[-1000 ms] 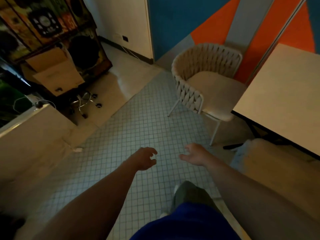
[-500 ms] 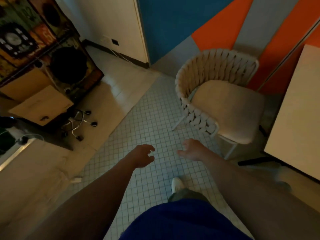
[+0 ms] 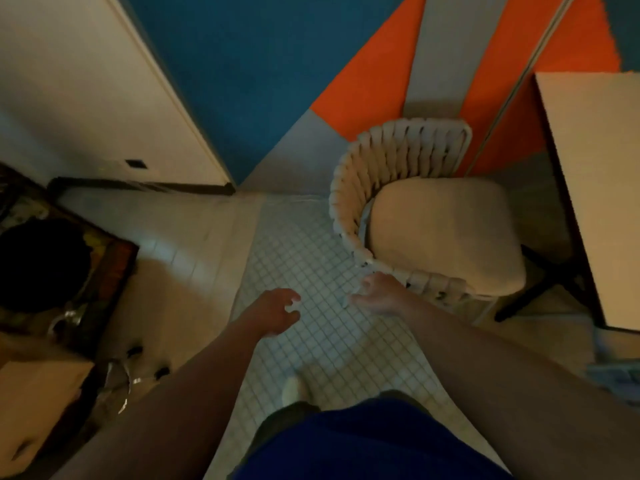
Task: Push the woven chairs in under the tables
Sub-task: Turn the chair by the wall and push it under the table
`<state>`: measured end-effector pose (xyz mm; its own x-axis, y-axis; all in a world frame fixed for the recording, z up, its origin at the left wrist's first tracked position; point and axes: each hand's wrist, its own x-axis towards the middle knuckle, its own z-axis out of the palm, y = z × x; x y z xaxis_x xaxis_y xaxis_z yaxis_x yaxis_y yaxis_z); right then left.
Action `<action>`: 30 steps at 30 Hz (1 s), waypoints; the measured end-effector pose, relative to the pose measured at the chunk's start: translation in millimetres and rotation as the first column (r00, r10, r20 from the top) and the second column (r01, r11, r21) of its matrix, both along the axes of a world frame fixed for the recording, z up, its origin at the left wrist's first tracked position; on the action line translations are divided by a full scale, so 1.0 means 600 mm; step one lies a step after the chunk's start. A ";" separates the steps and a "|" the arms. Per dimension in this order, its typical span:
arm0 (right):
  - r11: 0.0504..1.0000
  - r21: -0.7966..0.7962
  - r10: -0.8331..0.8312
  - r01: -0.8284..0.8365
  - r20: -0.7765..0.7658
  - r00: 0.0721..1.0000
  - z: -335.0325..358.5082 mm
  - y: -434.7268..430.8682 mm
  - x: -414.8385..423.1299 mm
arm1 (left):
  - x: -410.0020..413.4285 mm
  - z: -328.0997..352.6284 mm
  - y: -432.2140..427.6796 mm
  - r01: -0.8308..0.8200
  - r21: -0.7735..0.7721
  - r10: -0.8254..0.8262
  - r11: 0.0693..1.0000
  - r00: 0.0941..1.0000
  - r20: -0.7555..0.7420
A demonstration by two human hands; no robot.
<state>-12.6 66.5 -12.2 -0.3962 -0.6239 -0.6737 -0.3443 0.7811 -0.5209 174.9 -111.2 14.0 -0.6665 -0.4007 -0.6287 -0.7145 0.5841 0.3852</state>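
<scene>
A cream woven chair [image 3: 349,192] with a padded beige seat stands right of centre, pulled out from the pale table [image 3: 595,188] at the right edge. The seat faces the table; the curved woven back faces me. My right hand [image 3: 375,294] hangs just at the near lower corner of the woven back, fingers loosely curled and apart, holding nothing; contact is unclear. My left hand [image 3: 277,311] hovers over the tiled floor, left of the chair, fingers spread, empty.
Small white floor tiles [image 3: 311,258] run ahead to a blue, orange and grey wall [image 3: 263,64]. The table's black leg base [image 3: 540,289] shows beneath the seat front. A dark decorated cabinet [image 3: 62,265], a cardboard box and a chrome wheeled base stand at the left.
I have stepped closer; the chair is now larger and right in front of my right hand. Both hands stayed open and stretched forward.
</scene>
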 end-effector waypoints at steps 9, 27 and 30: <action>0.928 -0.026 -0.373 0.373 0.006 0.928 -0.010 -0.153 -0.022 | -0.133 0.005 -0.257 0.283 0.032 -0.283 0.959 0.959 0.007; 0.559 0.072 -0.827 0.826 0.117 0.550 -0.102 -0.341 -0.197 | -0.579 -0.057 -0.448 0.741 0.066 -0.743 0.668 0.663 0.088; 0.394 0.066 -0.915 0.917 0.120 0.385 -0.093 -0.352 -0.203 | -0.646 -0.073 -0.434 0.817 0.094 -0.822 0.569 0.562 0.091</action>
<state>-134.6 -145.0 -68.1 -0.6518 0.0600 -0.7560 0.6397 0.5791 -0.5055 -212.8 -371.5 -30.0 -0.6209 0.3061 -0.7217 0.0259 0.9281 0.3714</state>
